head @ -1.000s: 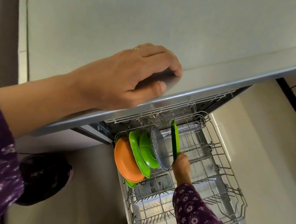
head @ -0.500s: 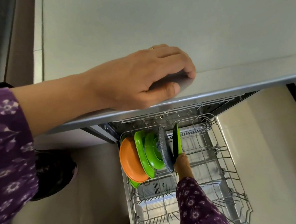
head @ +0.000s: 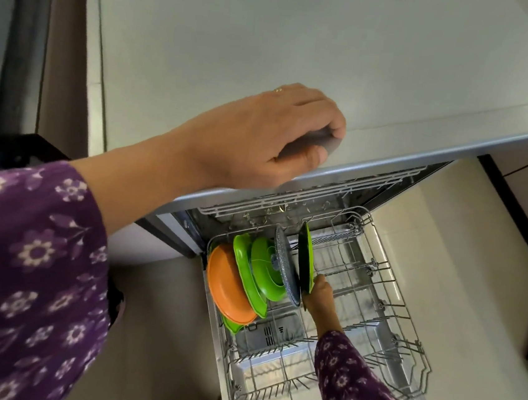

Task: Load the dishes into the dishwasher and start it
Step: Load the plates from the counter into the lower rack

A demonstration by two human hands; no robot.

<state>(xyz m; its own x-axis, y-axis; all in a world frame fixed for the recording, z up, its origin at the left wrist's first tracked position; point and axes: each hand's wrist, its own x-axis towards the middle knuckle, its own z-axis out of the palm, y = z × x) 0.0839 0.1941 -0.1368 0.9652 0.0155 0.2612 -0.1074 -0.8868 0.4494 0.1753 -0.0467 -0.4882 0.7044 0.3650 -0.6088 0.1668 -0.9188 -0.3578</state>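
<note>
Several dishes already stand on edge at the left end of the dishwasher's lower rack (head: 387,266): an orange plate (head: 230,290), two green dishes (head: 266,271) and a grey speckled plate (head: 285,267). Just right of the speckled one stands a dark plate with a green back (head: 306,256), upright and close beside it; whether the two touch cannot be told. The right hand (head: 318,295) sits below and slightly right of this plate and pinches its lower rim.

The step in hand looks to be seating that plate. It would go best if the plate is kept vertical, its bottom edge is let drop into a gap between the tines one slot clear of the speckled plate, and the pinch is eased only once the plate stands on its own.

The left hand (head: 262,141) rests on the front edge of the bench (head: 305,41) above, with fingers arched and tips down, seemingly holding nothing.
</note>
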